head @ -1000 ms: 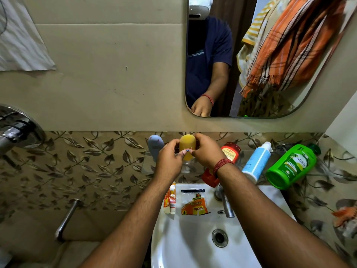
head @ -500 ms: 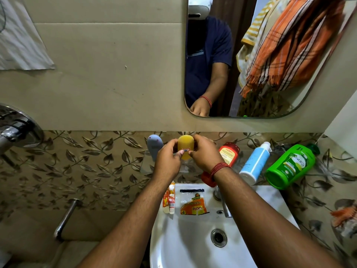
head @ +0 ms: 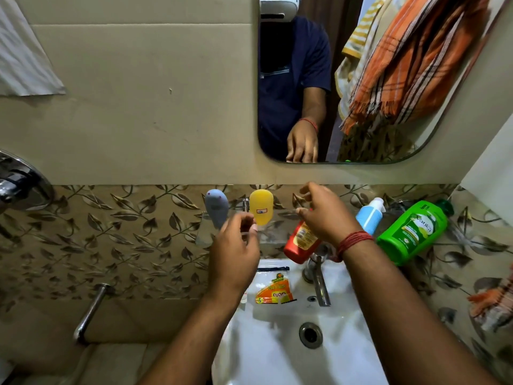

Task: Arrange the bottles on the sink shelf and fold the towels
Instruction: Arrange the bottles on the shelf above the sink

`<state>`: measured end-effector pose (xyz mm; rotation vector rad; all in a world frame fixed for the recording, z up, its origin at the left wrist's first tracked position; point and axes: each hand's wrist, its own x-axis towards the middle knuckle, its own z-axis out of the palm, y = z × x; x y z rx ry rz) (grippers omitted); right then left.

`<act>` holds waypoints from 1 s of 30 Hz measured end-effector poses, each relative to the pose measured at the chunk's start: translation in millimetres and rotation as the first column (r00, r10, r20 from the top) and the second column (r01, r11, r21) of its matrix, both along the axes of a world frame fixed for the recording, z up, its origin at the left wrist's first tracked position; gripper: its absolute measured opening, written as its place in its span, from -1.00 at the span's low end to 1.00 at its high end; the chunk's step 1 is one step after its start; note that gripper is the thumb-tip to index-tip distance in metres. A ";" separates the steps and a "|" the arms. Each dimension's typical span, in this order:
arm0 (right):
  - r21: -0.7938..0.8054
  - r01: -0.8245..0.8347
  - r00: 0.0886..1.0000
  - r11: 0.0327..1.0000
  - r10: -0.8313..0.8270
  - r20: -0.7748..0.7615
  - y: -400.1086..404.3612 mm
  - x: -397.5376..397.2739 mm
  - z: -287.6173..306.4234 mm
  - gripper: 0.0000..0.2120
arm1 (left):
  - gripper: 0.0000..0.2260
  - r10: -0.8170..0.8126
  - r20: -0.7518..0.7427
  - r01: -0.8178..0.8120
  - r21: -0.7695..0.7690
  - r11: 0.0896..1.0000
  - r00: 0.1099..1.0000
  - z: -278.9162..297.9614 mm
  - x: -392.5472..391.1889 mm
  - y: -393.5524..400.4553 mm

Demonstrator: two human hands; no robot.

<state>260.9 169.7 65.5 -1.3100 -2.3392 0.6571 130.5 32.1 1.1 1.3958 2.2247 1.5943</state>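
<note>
While both forearms reach over the sink [head: 277, 357], the left hand [head: 236, 245] hovers loosely curled, grip holding nothing, beside the upright yellow bottle [head: 261, 207] on the glass shelf [head: 205, 237]; the right hand [head: 322, 215], fingers spread, grip wide, hangs above the red bottle [head: 301, 240].

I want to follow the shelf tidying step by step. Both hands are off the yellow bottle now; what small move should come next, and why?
Probably the right hand should take the red bottle just under it. That bottle leans over at the shelf edge, while the yellow bottle and grey bottle already stand upright side by side. The left hand holds nothing.
</note>
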 end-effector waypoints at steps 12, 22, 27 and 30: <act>-0.010 -0.017 0.902 1.000 0.019 0.431 8.0 25.8 7.5 -0.76 | -0.67 -0.350 -0.127 0.220 -0.570 0.792 0.928 31.2 44.0 83.4; -0.166 0.011 0.919 0.986 0.055 0.390 0.9 2.0 -19.0 -0.59 | -0.71 -0.371 -0.001 0.294 -0.608 0.737 0.928 38.8 42.5 93.7; -0.299 0.039 0.983 0.954 0.017 0.182 -16.8 17.6 -19.8 -0.41 | -0.67 -0.324 0.049 0.298 -0.545 0.784 0.945 36.8 35.4 77.1; -0.326 0.039 0.998 0.944 -0.022 0.054 -31.3 27.2 -17.1 -0.36 | -0.60 -0.298 0.119 0.316 -0.496 0.809 0.947 36.7 33.2 63.6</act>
